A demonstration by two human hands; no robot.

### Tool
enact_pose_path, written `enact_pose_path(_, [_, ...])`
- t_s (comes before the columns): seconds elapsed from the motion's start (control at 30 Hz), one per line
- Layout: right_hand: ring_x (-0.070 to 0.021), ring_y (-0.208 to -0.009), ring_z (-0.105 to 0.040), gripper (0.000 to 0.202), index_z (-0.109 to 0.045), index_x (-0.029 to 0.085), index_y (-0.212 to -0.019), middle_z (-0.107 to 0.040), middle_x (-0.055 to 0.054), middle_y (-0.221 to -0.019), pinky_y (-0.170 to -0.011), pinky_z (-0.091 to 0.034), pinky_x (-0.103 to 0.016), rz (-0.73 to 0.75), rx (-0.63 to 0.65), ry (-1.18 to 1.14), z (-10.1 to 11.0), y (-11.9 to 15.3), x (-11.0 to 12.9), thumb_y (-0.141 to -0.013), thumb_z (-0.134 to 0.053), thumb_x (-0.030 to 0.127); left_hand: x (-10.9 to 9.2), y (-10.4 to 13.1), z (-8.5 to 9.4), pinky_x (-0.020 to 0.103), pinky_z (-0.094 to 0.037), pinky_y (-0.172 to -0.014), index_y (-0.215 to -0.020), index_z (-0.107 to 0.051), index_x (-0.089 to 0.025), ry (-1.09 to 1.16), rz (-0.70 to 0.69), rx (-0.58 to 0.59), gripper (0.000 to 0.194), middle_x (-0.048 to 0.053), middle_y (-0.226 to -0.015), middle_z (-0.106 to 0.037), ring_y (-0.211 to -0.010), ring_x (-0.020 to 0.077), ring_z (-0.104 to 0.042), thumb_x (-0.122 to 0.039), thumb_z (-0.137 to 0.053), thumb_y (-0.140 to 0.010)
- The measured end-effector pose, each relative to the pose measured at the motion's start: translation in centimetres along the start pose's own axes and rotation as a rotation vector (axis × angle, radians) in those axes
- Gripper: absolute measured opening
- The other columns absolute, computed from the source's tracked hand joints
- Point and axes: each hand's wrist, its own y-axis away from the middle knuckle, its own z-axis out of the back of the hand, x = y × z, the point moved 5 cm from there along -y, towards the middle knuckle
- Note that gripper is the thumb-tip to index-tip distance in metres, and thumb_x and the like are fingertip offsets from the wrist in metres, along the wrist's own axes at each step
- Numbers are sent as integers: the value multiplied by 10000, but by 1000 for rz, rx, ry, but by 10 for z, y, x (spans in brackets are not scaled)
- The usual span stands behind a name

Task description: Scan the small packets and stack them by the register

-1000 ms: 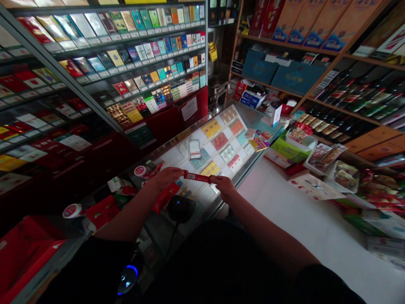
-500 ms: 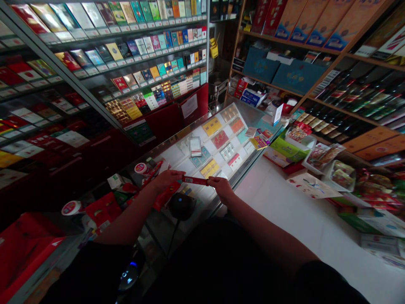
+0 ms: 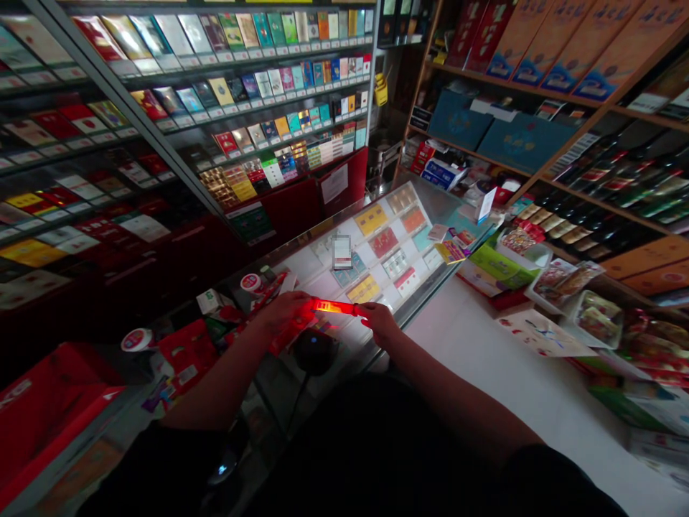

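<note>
A narrow red packet (image 3: pixel 334 307) is stretched between my two hands, lit bright red, with its pale label facing the black scanner. My left hand (image 3: pixel 286 310) pinches its left end. Closed on the right end is my right hand (image 3: pixel 378 323). The round black scanner (image 3: pixel 315 350) stands just below the packet on the glass counter (image 3: pixel 425 293). Beneath and beside my left hand lie red packages, partly hidden by the hand.
Round tubs (image 3: pixel 138 339), a red bag (image 3: pixel 187 353) and a red box (image 3: pixel 59 409) are at the left. Shelves of small boxes (image 3: pixel 269 86) rise behind the counter. Snack bins (image 3: pixel 595 316) and bottle shelves (image 3: pixel 619 169) stand at the right.
Red light now falls on the packet and my left fingers. The surroundings have shifted slightly right and down in the view. Both hands keep their hold.
</note>
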Motion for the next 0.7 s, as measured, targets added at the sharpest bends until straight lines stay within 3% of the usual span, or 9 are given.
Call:
enact_pose_path(0.17, [-204, -871, -650, 319, -782, 180, -784, -760, -60, -853, -758, -475, -313, -24, 130, -22, -23, -1, 8, -634, -845, 455, 7, 7, 22, 323, -602, -730, -873, -659, -170, 108, -25, -97, 371, 70, -917, -749, -796, 204, -742, -310, -938, -673])
enact_pose_path(0.33, [-238, -951, -698, 307, -775, 201, -807, -783, -85, -941, -766, -504, -326, -73, 178, -55, -36, -3, 5, -611, -876, 414, 12, 17, 49, 361, -621, -795, -887, -643, -194, 233, -24, -245, 342, 85, -950, -767, -888, 239, -769, -250, -912, -682])
enact_pose_path(0.53, [-216, -889, -706, 314, -762, 187, -820, -779, -85, -889, -776, -515, -336, -147, 155, -80, -31, -8, -2, -602, -856, 393, 22, 27, 84, 359, -637, -797, -931, -596, -207, 413, -13, -502, 239, 41, -831, -744, -808, 211, -767, -137, -767, -779])
enact_pose_path(0.7, [-231, -979, -709, 285, -755, 183, -811, -772, -91, -965, -810, -507, -340, -138, 178, -24, -22, -14, 0, -630, -830, 389, 26, 29, 94, 338, -639, -738, -965, -607, -189, 541, -28, -684, 181, 42, -779, -724, -724, 198, -749, -49, -630, -852])
